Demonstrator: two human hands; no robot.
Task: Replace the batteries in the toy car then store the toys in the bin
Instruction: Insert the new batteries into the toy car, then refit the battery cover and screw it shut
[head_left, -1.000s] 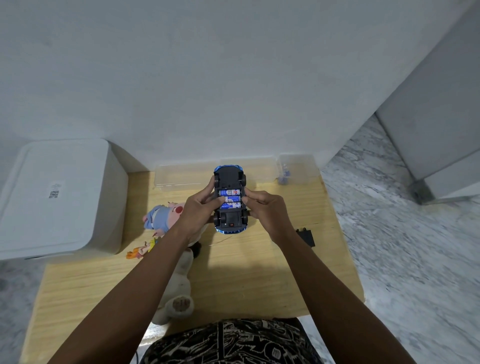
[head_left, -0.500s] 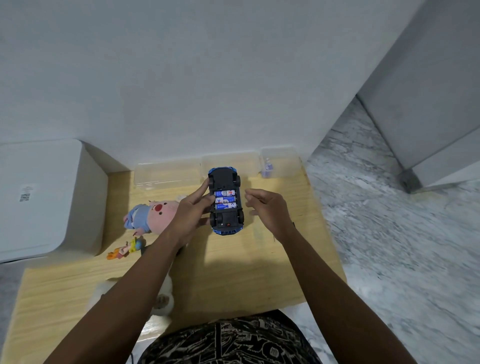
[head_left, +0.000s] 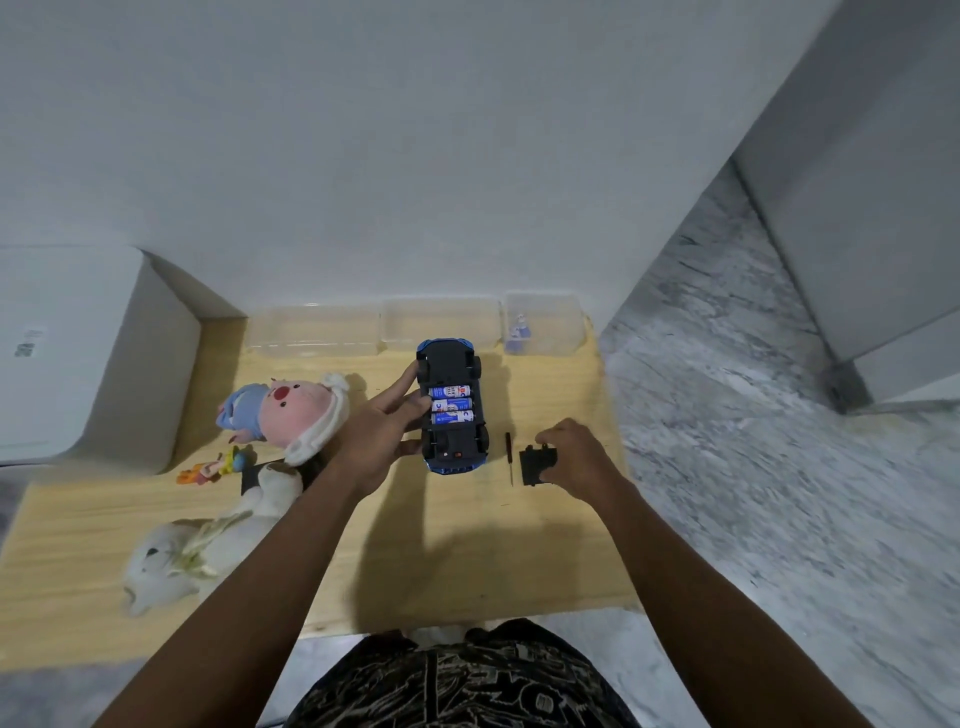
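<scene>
The blue toy car (head_left: 453, 452) lies upside down on the wooden table (head_left: 467, 561), its battery bay uncovered with three blue-and-white batteries (head_left: 451, 404) inside. My left hand (head_left: 382, 431) holds the car by its left side, thumb below and fingers along the edge. My right hand (head_left: 574, 457) grips the black battery cover (head_left: 535, 461) lying on the table to the car's right. A small dark screwdriver (head_left: 509, 457) lies between the car and the cover.
A pink plush with a blue hat (head_left: 288, 415), a white plush (head_left: 208, 551) and a small orange figure (head_left: 208, 467) lie at the left. A white lidded bin (head_left: 78, 353) stands far left. Clear plastic boxes (head_left: 374, 330) line the wall, one with batteries (head_left: 518, 332). Marble floor at the right.
My right hand left the car and moved right and down to the black cover, closing on it. My left hand stays on the car. The view shifted so more of the table shows.
</scene>
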